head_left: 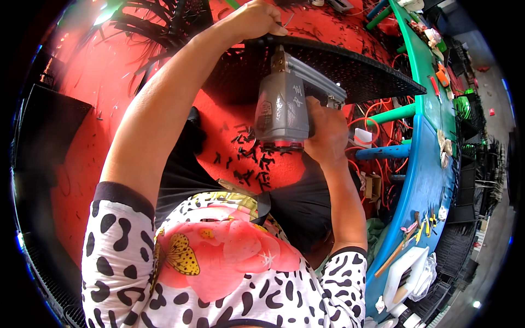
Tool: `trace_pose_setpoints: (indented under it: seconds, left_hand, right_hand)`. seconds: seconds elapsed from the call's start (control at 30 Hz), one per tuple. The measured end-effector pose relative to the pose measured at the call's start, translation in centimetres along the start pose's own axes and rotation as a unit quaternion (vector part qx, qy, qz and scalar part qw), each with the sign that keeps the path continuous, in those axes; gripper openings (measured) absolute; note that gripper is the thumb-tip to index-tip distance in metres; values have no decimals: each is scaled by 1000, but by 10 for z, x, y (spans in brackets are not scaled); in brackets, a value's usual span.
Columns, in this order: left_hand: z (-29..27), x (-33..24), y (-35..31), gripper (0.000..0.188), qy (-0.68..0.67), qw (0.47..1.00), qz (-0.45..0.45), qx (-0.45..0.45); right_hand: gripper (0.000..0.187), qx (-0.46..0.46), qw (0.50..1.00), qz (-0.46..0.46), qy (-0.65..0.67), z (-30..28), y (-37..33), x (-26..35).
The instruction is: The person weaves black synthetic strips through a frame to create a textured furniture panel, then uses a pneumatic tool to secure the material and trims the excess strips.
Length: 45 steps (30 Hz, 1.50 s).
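One gun (281, 109), one panel (377, 74)

The right hand (328, 128) grips the gun, near side of the panel; the left hand (257, 19) curls at its far edge, hold unclear. Right of the panel: one green table (432, 112), one blue table (424, 180).

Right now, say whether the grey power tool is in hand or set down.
In hand: the right hand is wrapped round the grey power tool.
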State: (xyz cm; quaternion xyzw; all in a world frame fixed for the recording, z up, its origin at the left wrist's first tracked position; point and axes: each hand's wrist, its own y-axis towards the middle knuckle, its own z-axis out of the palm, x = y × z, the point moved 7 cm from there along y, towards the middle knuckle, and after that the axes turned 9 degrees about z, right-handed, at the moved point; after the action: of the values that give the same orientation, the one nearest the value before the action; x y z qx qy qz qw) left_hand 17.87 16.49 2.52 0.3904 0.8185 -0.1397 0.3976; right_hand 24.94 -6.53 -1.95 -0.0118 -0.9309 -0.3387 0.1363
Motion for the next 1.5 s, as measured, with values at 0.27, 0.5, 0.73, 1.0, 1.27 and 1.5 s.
trace_pose_setpoints:
  seconds: [0.27,0.5,0.73,1.0,1.27,1.5]
  left_hand:
    - [0,0,0,23,-11,1000,-14,-2]
    - [-2,19,13,21,2,996,85,-35]
    - [1,15,3,21,-5,1000,-14,-17]
    - [-4,-12,-2,18,-9,997,-73,-24]
    - [-2,22,42,16,-10,997,67,-42]
    - [2,18,50,15,-3,996,81,-36]
  right_hand:
    - [75,37,998,-22,-45,-9,6,-1]
    - [77,15,999,-25,-22,-12,7,3]
    - [59,-33,989,74,123,-1,-2,12]
    - [56,-80,950,134,270,49,-29,-5]
    - [29,-98,957,85,258,62,-25,-2]
    - [23,-83,932,123,329,70,-26,-11]
